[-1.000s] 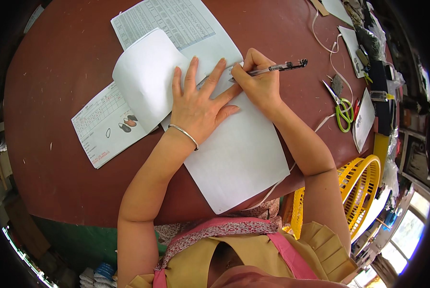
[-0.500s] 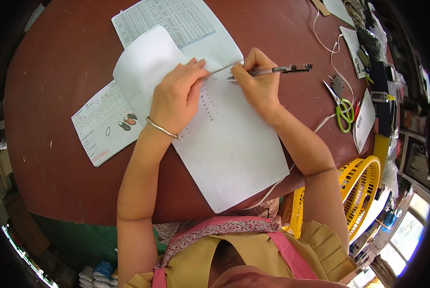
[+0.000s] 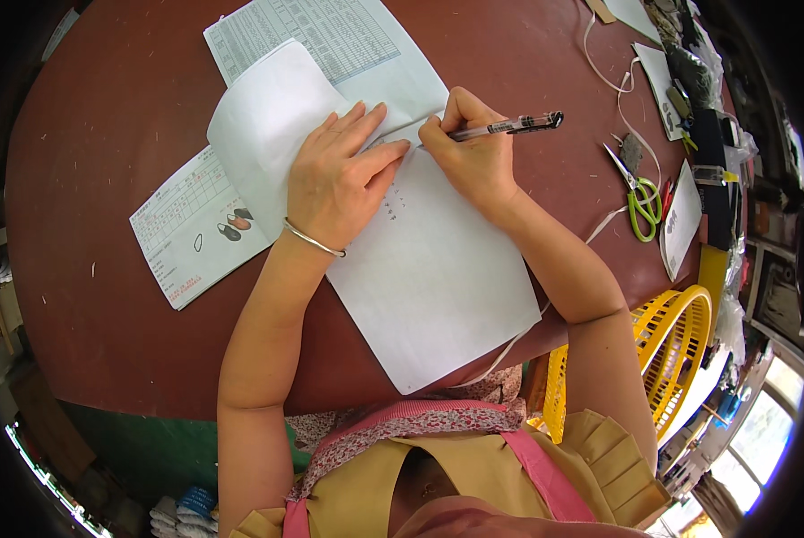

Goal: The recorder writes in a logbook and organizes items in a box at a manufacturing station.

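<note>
A red-brown table (image 3: 97, 305) spreads before me, green-handled scissors (image 3: 637, 190) far right, a yellow basket (image 3: 703, 314) near right, and what may be a window (image 3: 760, 435) beyond. My right hand (image 3: 473, 157) grips a pen (image 3: 514, 124) over the white sheet's (image 3: 447, 278) far end. My left hand (image 3: 339, 175), fingers extended, rests across its left edge; since the previous frame, they've reached rightward, covering written marks.

Writing (image 3: 392, 212) on the papers (image 3: 447, 296) seems too small — none legible.
</note>
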`<move>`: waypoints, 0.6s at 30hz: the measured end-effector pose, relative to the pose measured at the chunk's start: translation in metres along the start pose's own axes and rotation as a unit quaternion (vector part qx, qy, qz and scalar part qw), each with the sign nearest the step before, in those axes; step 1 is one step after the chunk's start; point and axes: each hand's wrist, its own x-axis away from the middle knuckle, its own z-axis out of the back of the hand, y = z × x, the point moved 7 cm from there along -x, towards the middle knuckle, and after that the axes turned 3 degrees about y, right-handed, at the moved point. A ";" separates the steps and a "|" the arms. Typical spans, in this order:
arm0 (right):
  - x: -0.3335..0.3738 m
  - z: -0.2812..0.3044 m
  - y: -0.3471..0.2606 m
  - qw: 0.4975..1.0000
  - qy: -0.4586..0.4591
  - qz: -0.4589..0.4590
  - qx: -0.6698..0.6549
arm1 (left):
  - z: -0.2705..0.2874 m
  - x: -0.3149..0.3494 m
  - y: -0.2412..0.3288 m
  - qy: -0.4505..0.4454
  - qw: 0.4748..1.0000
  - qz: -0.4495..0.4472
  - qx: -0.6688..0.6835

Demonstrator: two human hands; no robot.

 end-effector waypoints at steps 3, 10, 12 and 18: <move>0.000 0.000 -0.001 1.000 -0.005 0.003 -0.003 | 0.000 0.000 0.000 0.001 1.000 0.003 0.000; -0.001 -0.001 0.001 1.000 0.000 0.003 -0.009 | 0.000 0.000 0.000 -0.004 1.000 0.005 -0.001; -0.001 -0.001 0.002 1.000 0.007 -0.004 -0.002 | 0.000 0.000 0.000 -0.002 1.000 0.002 -0.001; -0.001 0.001 0.001 1.000 0.007 0.022 -0.008 | 0.000 -0.001 0.001 0.001 1.000 0.001 -0.002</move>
